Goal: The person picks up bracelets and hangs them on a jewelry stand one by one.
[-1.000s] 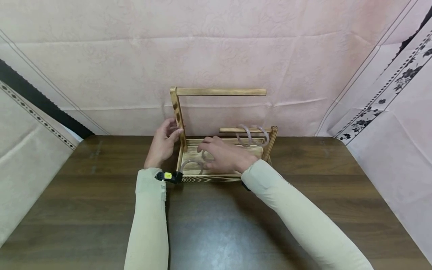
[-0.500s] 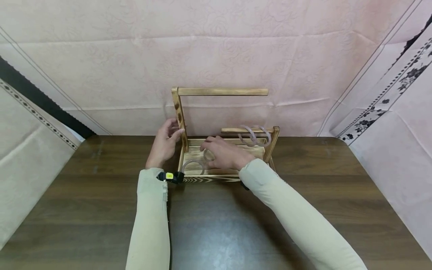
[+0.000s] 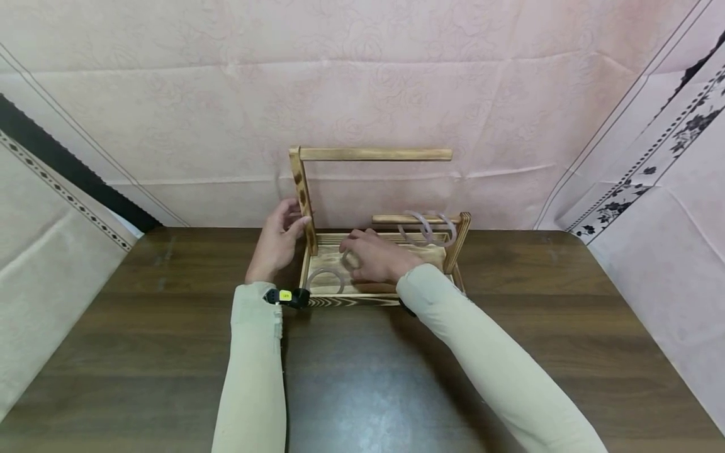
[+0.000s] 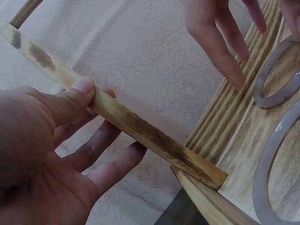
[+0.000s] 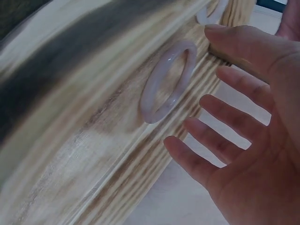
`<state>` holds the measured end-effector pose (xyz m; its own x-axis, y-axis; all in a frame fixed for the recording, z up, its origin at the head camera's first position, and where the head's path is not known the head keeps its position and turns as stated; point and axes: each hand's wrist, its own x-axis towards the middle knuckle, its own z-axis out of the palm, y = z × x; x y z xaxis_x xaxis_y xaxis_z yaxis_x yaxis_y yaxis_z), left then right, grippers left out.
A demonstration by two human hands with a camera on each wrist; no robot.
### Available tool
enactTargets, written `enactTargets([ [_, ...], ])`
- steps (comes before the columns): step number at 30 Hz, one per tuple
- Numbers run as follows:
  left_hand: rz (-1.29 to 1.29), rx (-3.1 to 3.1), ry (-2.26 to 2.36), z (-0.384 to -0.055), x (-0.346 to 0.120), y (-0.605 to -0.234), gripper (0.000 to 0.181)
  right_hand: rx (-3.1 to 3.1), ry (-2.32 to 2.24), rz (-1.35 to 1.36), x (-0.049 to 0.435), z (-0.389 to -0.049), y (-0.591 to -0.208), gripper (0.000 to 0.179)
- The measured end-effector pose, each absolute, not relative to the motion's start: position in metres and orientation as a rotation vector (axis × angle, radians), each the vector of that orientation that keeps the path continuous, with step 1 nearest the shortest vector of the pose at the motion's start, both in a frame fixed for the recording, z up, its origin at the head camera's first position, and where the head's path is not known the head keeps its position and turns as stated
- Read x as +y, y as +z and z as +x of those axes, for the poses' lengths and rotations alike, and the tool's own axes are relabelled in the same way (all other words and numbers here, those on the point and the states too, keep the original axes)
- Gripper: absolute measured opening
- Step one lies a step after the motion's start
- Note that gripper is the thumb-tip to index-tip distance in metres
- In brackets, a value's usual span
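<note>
A wooden rack has a shallow tray (image 3: 354, 301), a tall left post (image 3: 302, 189) with a long bar, and a lower bar at right. My left hand (image 3: 274, 245) pinches the tall post between thumb and fingers, plain in the left wrist view. Over the tray is my right hand (image 3: 376, 258), its fingers spread and apart from the pale bangle (image 5: 151, 96) in the right wrist view. That bangle lies flat on the tray floor. Toward the front left lies another bangle (image 4: 260, 187). On the lower bar hang two more, a right-hand bangle (image 3: 454, 233) beside its neighbour.
Behind the rack, a pale patterned cloth (image 3: 362, 113) hangs close to the dark wooden table (image 3: 510, 340). The long upper bar (image 3: 376, 154) reaches right above the tray with a free end. The shorter bar (image 3: 391, 219) joins a right post (image 3: 457, 242).
My right hand has shifted slightly right over the tray, and its forearm has drawn in a little. The left hand stays on the post. The head view has turned slightly.
</note>
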<state>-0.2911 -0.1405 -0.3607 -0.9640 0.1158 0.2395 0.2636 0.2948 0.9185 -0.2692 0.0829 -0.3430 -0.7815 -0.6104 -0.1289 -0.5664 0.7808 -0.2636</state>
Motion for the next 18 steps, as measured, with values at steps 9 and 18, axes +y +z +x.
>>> enactTargets([
  [9, -0.346, -2.418, -1.773, -0.291, -0.141, -0.361, 0.037, 2.767, -0.267, -0.876, 0.079, -0.274, -0.345, 0.048],
  [18, -0.343, -2.436, -1.726, -0.290, -0.141, -0.362, 0.036, 2.770, -0.167, -0.875, 0.072, -0.272, -0.341, 0.029],
])
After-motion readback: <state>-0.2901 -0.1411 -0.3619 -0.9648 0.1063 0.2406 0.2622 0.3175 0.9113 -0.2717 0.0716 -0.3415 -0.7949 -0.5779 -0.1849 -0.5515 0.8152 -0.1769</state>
